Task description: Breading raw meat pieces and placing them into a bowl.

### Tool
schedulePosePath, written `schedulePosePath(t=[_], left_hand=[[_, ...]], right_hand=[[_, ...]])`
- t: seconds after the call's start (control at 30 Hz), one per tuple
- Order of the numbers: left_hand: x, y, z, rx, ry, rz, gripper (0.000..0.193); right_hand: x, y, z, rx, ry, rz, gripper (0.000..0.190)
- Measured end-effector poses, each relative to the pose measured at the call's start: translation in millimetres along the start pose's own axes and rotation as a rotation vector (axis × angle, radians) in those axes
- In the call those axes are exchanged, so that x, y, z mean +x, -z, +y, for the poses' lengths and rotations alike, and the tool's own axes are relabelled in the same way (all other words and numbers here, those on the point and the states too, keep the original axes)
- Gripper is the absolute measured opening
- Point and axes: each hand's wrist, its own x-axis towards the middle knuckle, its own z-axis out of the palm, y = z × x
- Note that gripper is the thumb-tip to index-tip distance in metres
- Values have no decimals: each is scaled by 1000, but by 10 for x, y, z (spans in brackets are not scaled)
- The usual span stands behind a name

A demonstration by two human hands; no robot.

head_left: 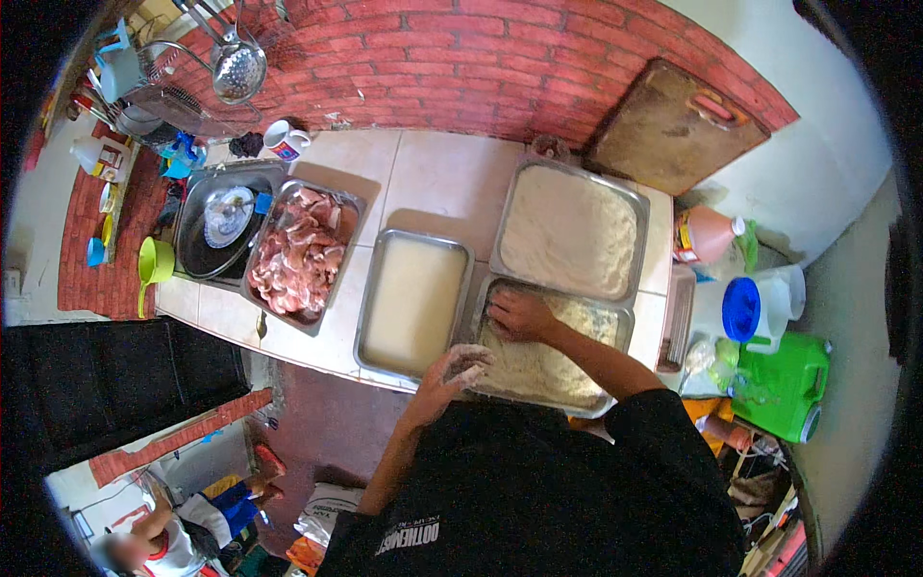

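Note:
My right hand (520, 315) reaches into the near metal tray of crumb-like coating (551, 375), its fingers in or on the crumbs; whether it grips anything is hidden. My left hand (461, 371), dusted pale, hovers by that tray's left edge with curled fingers and nothing visible in them. Left of it lies a metal tray of pale, milky liquid (412, 299). Further left, a metal tray of raw sliced meat (301, 252) overlaps the sink's edge. Behind the near crumb tray stands a larger metal tray of pale flour-like powder (570, 227).
The sink (216, 249) holds a plate and basin. A mug (285, 139) stands behind it, a green dipper (155, 261) at its left. A cutting board (674, 130) leans on the brick-patterned wall. Jugs and a green container (782, 386) are at right. Another person (173, 534) is at lower left.

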Motion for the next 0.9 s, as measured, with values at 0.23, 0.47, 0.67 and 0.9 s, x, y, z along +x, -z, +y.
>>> schedulePosePath(t=[0.23, 0.47, 0.67, 0.9], left_hand=[[276, 19, 46, -93, 26, -26, 34], [360, 21, 250, -34, -16, -125, 34], [208, 92, 112, -69, -68, -151, 33], [93, 144, 14, -89, -22, -173, 40]], right_hand=[[-73, 82, 20, 26, -92, -2, 32], [-144, -100, 46, -35, -170, -74, 28], [-188, -143, -258, -38, -456, 55, 27], [-694, 81, -761, -220, -1006, 496, 25]])
